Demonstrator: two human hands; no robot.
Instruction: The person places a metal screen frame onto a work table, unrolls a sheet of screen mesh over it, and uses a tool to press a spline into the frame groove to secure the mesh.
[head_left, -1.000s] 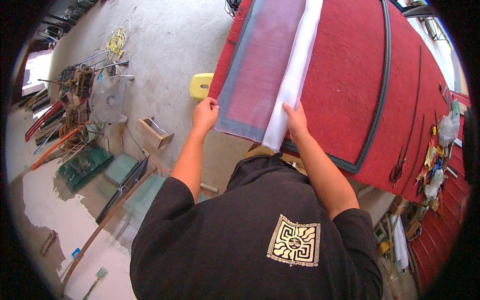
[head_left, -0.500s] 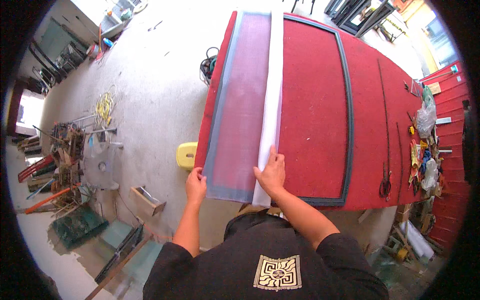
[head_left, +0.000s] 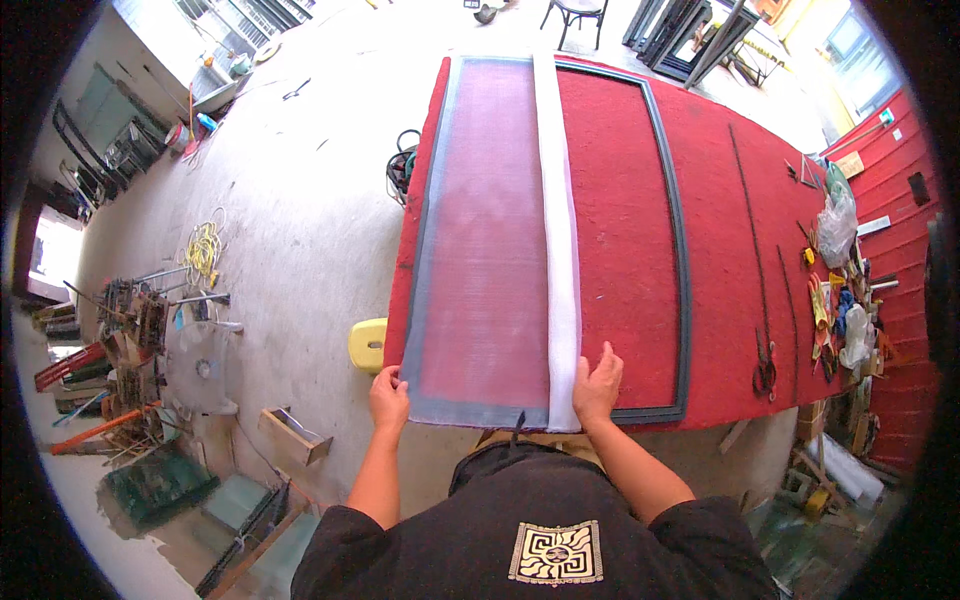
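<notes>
the left hand [head_left: 389,397] pinches the near corner of a grey mesh screen [head_left: 480,250] spread ahead of it over a red table [head_left: 720,300]. the right hand [head_left: 598,385] presses flat, fingers spread, beside the white mesh roll [head_left: 560,250].

A single head-worn fisheye looks steeply down and forward over the person's chest, both hands [head_left: 390,398] [head_left: 598,384] close below centre, the red-covered table [head_left: 640,230] stretching away beyond them, edges bowed
</notes>
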